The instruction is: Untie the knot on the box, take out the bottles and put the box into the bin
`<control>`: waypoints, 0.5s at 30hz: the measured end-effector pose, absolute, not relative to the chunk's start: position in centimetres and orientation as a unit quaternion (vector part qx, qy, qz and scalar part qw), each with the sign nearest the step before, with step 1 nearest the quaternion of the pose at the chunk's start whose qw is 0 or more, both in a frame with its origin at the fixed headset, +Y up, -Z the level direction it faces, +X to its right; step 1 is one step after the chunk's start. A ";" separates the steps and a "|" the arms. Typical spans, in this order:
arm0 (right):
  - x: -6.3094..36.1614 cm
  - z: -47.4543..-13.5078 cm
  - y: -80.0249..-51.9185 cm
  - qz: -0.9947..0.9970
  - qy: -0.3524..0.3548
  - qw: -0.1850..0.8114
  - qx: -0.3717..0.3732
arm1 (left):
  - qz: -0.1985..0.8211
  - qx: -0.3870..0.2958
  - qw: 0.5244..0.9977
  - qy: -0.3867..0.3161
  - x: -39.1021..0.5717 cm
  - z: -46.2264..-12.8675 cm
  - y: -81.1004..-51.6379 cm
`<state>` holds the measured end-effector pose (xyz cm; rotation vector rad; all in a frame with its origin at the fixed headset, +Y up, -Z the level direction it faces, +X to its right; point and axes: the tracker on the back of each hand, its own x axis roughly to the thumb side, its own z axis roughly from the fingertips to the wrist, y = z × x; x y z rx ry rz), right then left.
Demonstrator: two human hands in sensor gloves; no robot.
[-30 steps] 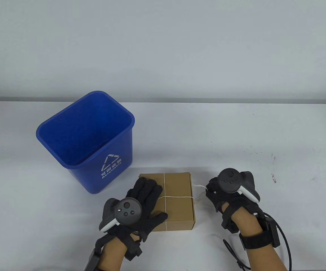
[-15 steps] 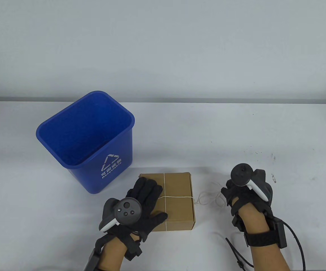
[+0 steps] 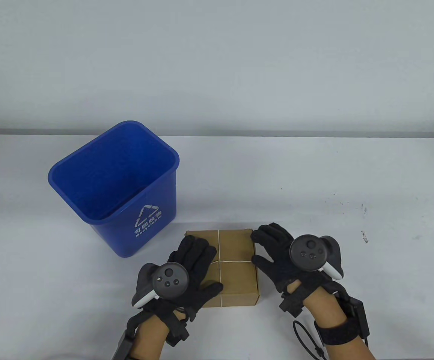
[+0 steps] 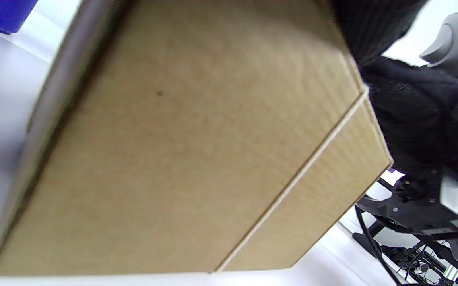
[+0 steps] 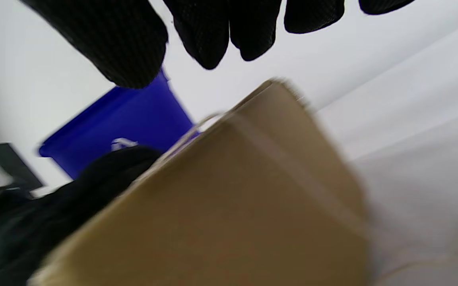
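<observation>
A brown cardboard box [image 3: 235, 245] lies near the table's front edge with thin white string [image 3: 219, 243] crossed over its lid. My left hand [image 3: 202, 262] lies flat on the lid's left half, fingers straight. My right hand [image 3: 258, 245] is at the box's right edge, fingers spread and straight, thumb against the lid's rim. It covers the spot where the string's loose end lay. The left wrist view is filled by the box [image 4: 197, 151] and one string line [image 4: 304, 167]. In the blurred right wrist view, my fingertips [image 5: 213, 35] hang above the box [image 5: 233, 206]. No bottles show.
A blue recycling bin [image 3: 115, 183] stands upright and open just behind and to the left of the box, with nothing visible inside; it also shows as the bin [image 5: 125, 123] behind the box. White table [image 3: 314, 180] stretches to the right and back.
My right hand, which was pulling the string's loose end away to the right, has let it go and come back left to the box's right edge with fingers open. The left hand has not moved.
</observation>
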<state>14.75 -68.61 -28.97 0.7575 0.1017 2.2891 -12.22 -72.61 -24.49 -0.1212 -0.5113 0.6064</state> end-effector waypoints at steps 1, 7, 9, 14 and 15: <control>14.2 -28.8 -68.9 0.883 0.053 0.354 0.304 | 0.295 -0.059 0.920 -0.249 -12.2 -24.5 -72.6; 12.4 -28.4 -70.6 0.899 0.080 0.280 0.327 | 0.298 -0.060 0.920 -0.246 -12.2 -24.5 -72.6; 12.2 -28.3 -71.1 0.905 0.096 0.259 0.324 | 0.311 -0.064 0.917 -0.241 -12.2 -24.6 -72.7; 12.1 -28.4 -71.3 0.907 0.118 0.253 0.315 | 0.354 -0.060 0.911 -0.205 -12.9 -24.8 -72.7; 12.2 -28.4 -71.4 0.910 0.123 0.247 0.311 | 0.372 -0.054 0.909 -0.178 -13.3 -24.9 -72.8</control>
